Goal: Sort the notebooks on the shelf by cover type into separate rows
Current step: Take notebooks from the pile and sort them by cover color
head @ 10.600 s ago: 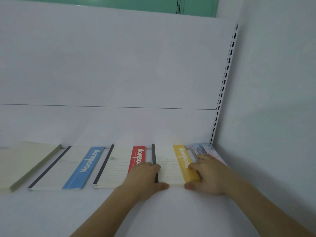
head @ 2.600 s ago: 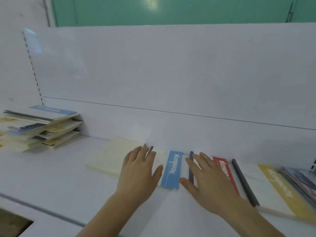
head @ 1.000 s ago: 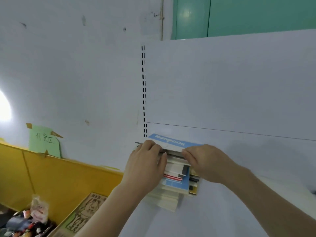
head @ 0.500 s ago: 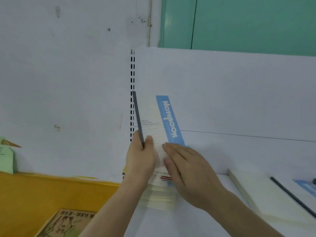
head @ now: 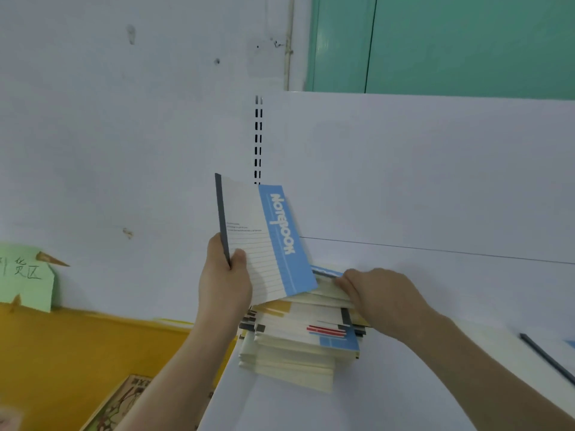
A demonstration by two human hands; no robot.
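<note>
My left hand grips a notebook with a blue band by its dark spine and holds it upright above the pile. A stack of notebooks with blue, yellow and red covers sits at the left end of the white shelf. My right hand rests on the stack's top right corner, its fingers pinching the edge of the topmost notebook. At the far right edge lies a notebook with a dark spine, only partly in view.
The shelf's white back panel rises behind the stack, with a slotted upright at its left end. Left of the shelf is a yellow bin wall with a green paper label. A printed box lies below.
My right hand has left the lifted blue notebook and dropped onto the top of the stack. The left hand keeps the blue notebook raised. The view has shifted slightly left.
</note>
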